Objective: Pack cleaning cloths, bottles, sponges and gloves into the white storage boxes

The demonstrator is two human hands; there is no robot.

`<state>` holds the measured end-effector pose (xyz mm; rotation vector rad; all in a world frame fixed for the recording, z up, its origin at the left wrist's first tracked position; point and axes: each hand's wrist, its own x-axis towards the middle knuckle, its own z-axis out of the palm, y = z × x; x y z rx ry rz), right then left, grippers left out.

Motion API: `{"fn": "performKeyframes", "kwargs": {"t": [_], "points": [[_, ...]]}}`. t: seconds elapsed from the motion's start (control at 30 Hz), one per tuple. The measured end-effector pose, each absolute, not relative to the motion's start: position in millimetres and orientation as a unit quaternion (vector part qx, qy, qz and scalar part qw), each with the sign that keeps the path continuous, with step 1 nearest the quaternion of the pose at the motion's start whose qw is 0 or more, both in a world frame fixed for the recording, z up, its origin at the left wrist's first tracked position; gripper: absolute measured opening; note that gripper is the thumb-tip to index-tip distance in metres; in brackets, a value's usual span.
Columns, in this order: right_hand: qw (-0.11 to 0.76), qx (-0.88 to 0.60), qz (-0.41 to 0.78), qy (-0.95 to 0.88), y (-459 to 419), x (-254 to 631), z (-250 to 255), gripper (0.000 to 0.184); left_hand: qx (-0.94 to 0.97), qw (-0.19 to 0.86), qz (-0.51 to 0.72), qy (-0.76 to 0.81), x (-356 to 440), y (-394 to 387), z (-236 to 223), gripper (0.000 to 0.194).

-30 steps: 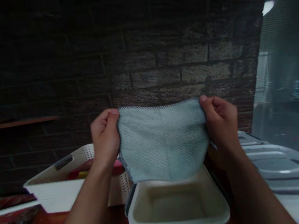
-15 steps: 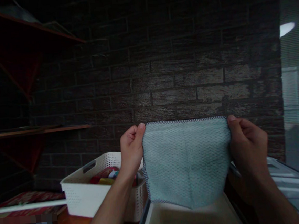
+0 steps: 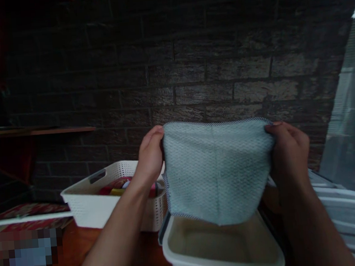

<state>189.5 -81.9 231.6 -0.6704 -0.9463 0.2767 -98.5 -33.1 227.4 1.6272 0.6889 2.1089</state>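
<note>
**Cloth stretched between your two hands above an open tub**

Your left hand (image 3: 150, 157) pinches the upper left corner of a pale green cloth (image 3: 217, 171), thumb against fingers; your right hand (image 3: 291, 152) has its thumb and fingers closed on the upper right corner. The cloth hangs spread out, its lower edge sagging over the white tub (image 3: 203, 263) and hiding the tub's far rim. Whether the cloth touches the tub, you cannot tell from here.

To your left, a white basket (image 3: 93, 211) with a slotted handle stands on the reddish-brown table (image 3: 81, 239), holding red and yellow things. Your left forearm crosses in front of it and covers part of its side. A white rod (image 3: 33, 218) lies at the basket's left, beside a red patterned thing (image 3: 39, 209). On your right, ridged pale lids (image 3: 339, 202) sit partly behind your forearm. A dark brick wall (image 3: 185, 75) rises behind, with a shelf (image 3: 63, 131) at left.
</note>
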Motion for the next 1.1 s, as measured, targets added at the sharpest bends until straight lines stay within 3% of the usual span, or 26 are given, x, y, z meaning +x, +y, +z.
{"fn": "performKeyframes", "kwargs": {"t": [0.5, 0.73, 1.1], "points": [[0.791, -0.27, 0.131, -0.533, -70, 187, 229, 0.036, 0.595, 0.046, 0.745, 0.298, -107, -24, 225, 0.018], [0.754, -0.371, -0.071, -0.538, -70, 194, 225, 0.033, 0.604, -0.042, 0.732, 0.312, -101, -29, 228, 0.021], [0.708, -0.437, -0.269, -0.485, -70, 197, 226, 0.031, 0.616, -0.097, 0.73, 0.279, -93, -38, 227, 0.024]]}}
